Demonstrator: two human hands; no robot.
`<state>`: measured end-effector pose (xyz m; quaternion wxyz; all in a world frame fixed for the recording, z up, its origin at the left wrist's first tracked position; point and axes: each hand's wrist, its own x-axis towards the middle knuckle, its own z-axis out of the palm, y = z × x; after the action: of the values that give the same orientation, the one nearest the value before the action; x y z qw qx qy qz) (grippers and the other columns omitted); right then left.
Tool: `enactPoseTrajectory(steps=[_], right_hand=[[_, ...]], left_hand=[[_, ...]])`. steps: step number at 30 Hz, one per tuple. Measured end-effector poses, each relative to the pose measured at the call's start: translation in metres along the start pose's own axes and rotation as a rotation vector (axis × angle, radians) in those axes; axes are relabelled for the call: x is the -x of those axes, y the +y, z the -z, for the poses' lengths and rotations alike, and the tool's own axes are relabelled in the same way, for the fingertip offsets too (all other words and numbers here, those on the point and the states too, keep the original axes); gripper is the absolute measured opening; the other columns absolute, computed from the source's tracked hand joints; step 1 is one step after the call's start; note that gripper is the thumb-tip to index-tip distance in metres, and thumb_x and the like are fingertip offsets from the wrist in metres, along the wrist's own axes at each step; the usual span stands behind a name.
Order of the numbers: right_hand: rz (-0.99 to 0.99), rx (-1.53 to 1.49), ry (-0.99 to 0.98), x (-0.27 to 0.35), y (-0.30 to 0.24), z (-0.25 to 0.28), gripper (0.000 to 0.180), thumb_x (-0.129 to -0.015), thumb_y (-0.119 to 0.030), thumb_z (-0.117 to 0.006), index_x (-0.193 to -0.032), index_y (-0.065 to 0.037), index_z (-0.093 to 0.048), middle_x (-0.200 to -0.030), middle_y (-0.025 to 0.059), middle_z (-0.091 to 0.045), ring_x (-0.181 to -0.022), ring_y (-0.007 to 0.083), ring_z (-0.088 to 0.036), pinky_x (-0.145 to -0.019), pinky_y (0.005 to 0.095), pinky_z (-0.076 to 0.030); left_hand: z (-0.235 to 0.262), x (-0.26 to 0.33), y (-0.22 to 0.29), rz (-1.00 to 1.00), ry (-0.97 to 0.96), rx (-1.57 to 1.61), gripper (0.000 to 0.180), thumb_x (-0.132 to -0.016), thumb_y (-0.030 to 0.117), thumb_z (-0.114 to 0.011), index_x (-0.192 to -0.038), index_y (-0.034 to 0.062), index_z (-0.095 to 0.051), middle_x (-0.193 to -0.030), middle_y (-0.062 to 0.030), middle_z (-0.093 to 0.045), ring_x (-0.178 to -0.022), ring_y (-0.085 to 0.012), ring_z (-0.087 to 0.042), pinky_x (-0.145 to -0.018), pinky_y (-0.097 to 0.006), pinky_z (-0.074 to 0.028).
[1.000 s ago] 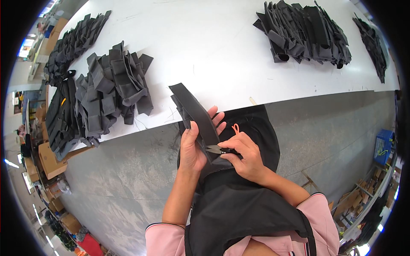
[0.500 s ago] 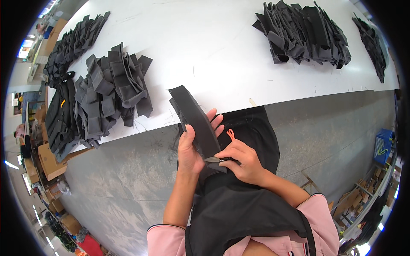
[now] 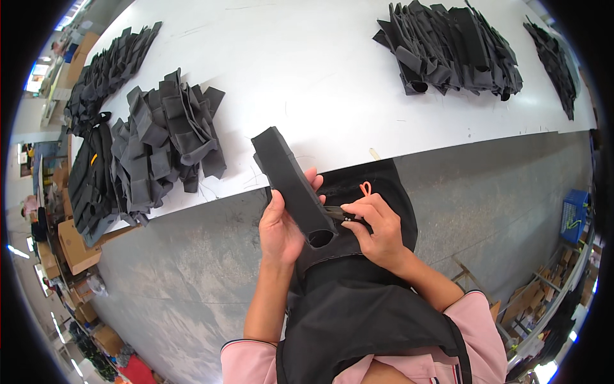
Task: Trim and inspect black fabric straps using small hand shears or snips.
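A long dark fabric sleeve lies slanted in my left hand, thumb on one side and fingers round the other. Its near end gapes as a round opening toward me. My right hand grips small thread snips with an orange loop at the handle. The snips' blades point left and touch or nearly touch the sleeve's right edge, close to the open end. Beneath both hands a black apron covers my lap.
On the white table lie a heap of dark fabric pieces at left and a stacked bundle at far right. A dark strapped bundle sits at the left edge. Cardboard boxes and a blue crate stand aside.
The sleeve has turned so its near end now shows open. My right hand has shifted slightly right and up, taking the snips from the near end to the sleeve's right edge.
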<state>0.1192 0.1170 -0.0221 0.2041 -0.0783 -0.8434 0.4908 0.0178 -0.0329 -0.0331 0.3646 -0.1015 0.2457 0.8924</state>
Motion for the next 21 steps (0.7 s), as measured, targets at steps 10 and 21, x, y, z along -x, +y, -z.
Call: enactPoseTrajectory(steps=[10,21], right_hand=[[0.111,0.061,0.0,-0.006,0.002,0.001,0.032,-0.066,0.007,-0.072,-0.095,-0.003,-0.063,-0.081,0.0095,-0.06,-0.067,0.0233,-0.058,-0.057,0.0309,-0.047],[-0.057,-0.074,-0.086,0.001,0.0,0.011,0.027,-0.069,0.006,-0.07,-0.093,-0.003,-0.064,-0.081,0.0066,-0.057,-0.063,0.0153,-0.053,-0.055,0.0256,-0.042]], left_hand=[[0.004,0.002,0.001,0.066,0.002,-0.044,0.049,-0.101,0.033,-0.032,-0.131,-0.0051,-0.04,-0.135,-0.0236,-0.045,-0.122,-0.0319,-0.048,-0.094,-0.043,-0.048],[0.009,0.002,0.001,0.057,0.079,-0.097,0.05,-0.1,0.033,-0.034,-0.129,-0.0074,-0.041,-0.132,-0.0244,-0.047,-0.116,-0.0315,-0.053,-0.099,-0.044,-0.044]])
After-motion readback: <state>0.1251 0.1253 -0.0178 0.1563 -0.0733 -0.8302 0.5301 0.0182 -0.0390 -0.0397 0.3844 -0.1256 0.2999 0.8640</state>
